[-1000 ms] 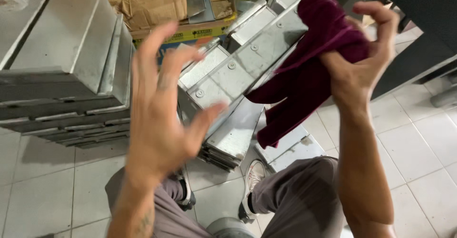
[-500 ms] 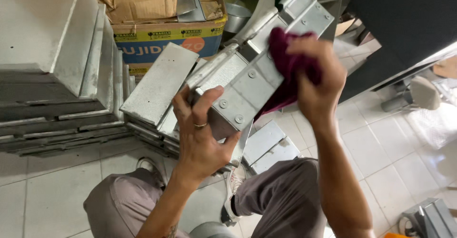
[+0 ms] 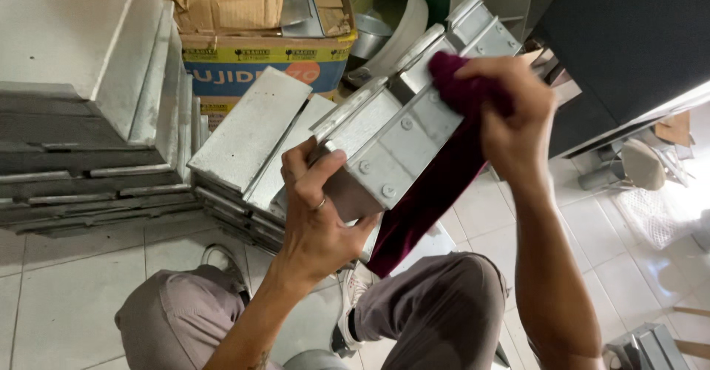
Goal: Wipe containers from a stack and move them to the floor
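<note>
My left hand (image 3: 314, 214) grips the near end of a long grey metal channel piece (image 3: 403, 140) with rivets, held tilted up over my knees. My right hand (image 3: 510, 118) presses a dark maroon cloth (image 3: 436, 185) onto the far part of that piece; the cloth hangs down its right side. A ring sits on one left finger.
More grey metal pieces lie stacked under the held one (image 3: 248, 148), and a taller stack stands at the left (image 3: 89, 118). Cardboard boxes (image 3: 259, 52) are behind. A dark cabinet (image 3: 629, 52) is at the right. White tiled floor (image 3: 66, 296) lies below.
My left hand went from open in the air to gripping the metal piece. My right hand brought the cloth down onto the metal and moved it along the piece.
</note>
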